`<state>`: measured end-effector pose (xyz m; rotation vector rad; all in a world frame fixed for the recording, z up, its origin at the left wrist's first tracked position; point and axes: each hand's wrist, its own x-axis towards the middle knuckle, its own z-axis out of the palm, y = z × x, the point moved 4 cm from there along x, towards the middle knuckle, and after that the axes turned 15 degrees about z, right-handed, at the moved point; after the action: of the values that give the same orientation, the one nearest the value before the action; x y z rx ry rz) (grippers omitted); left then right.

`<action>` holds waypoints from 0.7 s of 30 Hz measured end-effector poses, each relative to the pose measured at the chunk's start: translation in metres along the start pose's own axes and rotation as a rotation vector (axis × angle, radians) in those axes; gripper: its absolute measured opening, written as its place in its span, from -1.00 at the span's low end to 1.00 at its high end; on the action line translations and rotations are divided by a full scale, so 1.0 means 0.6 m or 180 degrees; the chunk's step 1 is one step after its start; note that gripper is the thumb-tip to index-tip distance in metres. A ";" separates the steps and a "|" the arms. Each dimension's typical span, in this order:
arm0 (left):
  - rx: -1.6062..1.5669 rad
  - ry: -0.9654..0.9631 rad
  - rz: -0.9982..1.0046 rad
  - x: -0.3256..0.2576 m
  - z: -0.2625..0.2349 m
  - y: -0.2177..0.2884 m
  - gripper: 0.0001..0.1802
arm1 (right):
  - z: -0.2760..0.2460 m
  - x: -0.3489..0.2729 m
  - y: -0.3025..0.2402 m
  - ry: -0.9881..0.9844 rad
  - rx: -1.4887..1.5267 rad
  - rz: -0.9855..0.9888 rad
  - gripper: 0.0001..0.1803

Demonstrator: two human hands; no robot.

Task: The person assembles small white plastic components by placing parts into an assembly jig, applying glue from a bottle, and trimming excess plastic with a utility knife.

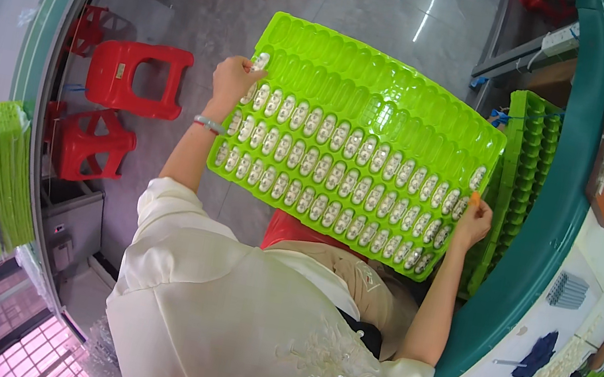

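Now two hands (230, 81) (472, 221) grip one tray (382, 98).

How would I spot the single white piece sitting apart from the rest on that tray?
Find the big bright green plastic tray held over the lap. Its near rows are packed with small white oval pieces; the far rows are bare. At the left edge, under the left hand, one white oval piece lies alone, a row beyond the filled ones.

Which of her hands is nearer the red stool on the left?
Left. The left hand grips the green tray's left edge, close to the red stool. The right hand holds the tray's far right edge, across the whole tray from it.
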<state>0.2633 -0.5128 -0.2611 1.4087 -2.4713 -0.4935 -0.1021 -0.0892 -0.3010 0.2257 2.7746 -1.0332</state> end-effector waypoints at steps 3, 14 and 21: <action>0.0208 -0.0224 -0.0018 0.022 0.027 -0.021 -0.56 | -0.023 -0.050 0.025 -0.0598 0.0462 -0.0072 -0.76; 0.0981 0.0162 0.1545 0.119 0.048 -0.046 -0.46 | -0.356 -0.370 -0.010 -0.1036 0.0866 -0.0126 -0.83; -0.2536 -0.1172 0.4264 -0.132 -0.029 0.725 -0.72 | -0.704 -0.509 0.157 0.1932 -0.0298 0.0715 -0.69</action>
<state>-0.0296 -0.2411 -0.0708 -0.6799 -2.3256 -1.1734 0.1687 0.2344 0.0189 0.9567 3.1959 -0.8854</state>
